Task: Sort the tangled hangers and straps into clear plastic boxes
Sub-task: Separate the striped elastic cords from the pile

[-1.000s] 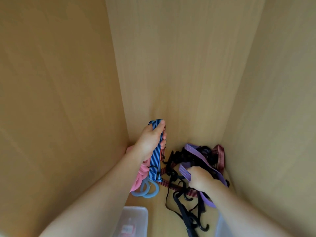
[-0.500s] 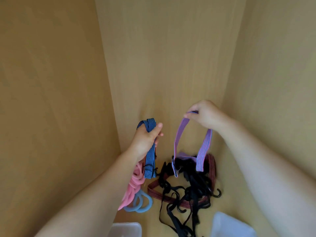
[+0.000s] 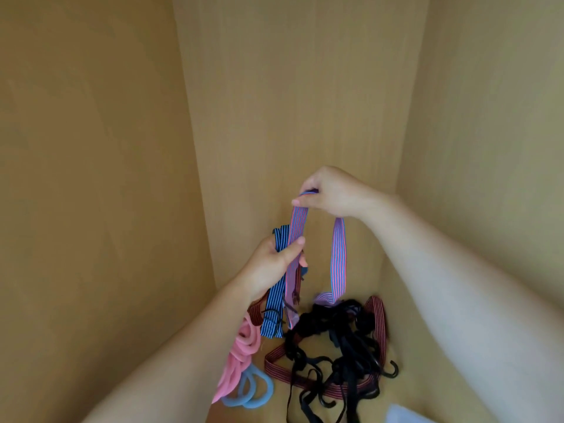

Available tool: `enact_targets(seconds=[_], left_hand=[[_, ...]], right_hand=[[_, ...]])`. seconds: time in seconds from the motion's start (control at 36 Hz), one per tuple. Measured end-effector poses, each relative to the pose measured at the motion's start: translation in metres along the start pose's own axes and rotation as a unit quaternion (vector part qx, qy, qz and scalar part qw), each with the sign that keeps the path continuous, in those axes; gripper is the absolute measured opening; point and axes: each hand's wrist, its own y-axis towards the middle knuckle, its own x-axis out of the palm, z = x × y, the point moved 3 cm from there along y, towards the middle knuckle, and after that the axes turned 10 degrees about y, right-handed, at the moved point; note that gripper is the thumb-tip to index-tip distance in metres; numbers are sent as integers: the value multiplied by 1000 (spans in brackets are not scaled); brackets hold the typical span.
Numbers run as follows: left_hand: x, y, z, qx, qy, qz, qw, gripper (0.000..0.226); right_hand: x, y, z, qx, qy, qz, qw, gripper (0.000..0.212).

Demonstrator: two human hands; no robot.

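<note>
The right hand (image 3: 332, 193) pinches the top of the purple strap (image 3: 338, 257) and holds it high, probably to draw its loop out of the black tangle (image 3: 335, 334) on the cupboard floor (image 3: 409, 383). The left hand (image 3: 271, 267) grips the blue strap (image 3: 274, 303) and one purple leg, keeping them apart. Pink foam hangers (image 3: 241, 352) and a red strap (image 3: 380, 328) crowd around. A clear box (image 3: 403, 415) corner shows nearby.

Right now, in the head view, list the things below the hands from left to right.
Pink foam loops → blue-striped strap → black tangle of straps and hooks → clear box corner. Omitted for overlap: red-striped strap, purple-striped strap.
</note>
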Motion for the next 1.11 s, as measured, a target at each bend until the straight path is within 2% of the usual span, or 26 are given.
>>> enact_targets(seconds=[0.08, 0.19, 0.31, 0.36, 0.5, 0.58, 0.64, 0.75, 0.89, 1.0, 1.11], left_hand=[[1, -4, 4, -6, -23, -9, 1000, 38], [-4, -4, 1, -38, -121, 22, 992, 24], [-20, 0, -3, -43, -158, 87, 983, 15], [-27, 2, -7, -64, -146, 106, 982, 18], [-36, 6, -13, -94, -132, 132, 978, 20], [-39, 9, -12, -111, -135, 146, 974, 26], [-43, 11, -11, -116, -165, 155, 967, 29], [-42, 8, -7, -124, -169, 140, 968, 32], [-22, 2, -16, -149, -98, 105, 978, 45], [-4, -5, -14, -102, -95, 76, 987, 37], [5, -10, -14, -37, -57, 43, 997, 42]], right_hand=[[10, 6, 11, 20, 81, 11, 996, 21], [25, 4, 38, 80, 233, 13, 969, 22], [41, -19, 69, 157, 355, -94, 917, 31], [52, -30, 83, 173, 388, -132, 896, 29], [71, -51, 103, 176, 439, -153, 868, 9], [81, -62, 112, 188, 427, -172, 868, 13], [88, -69, 120, 207, 427, -159, 866, 13], [86, -74, 119, 214, 515, -89, 825, 16], [56, -46, 69, 145, 654, -13, 743, 18], [44, -23, 31, 123, 692, -1, 711, 21], [46, -4, 7, 131, 716, 31, 685, 15]])
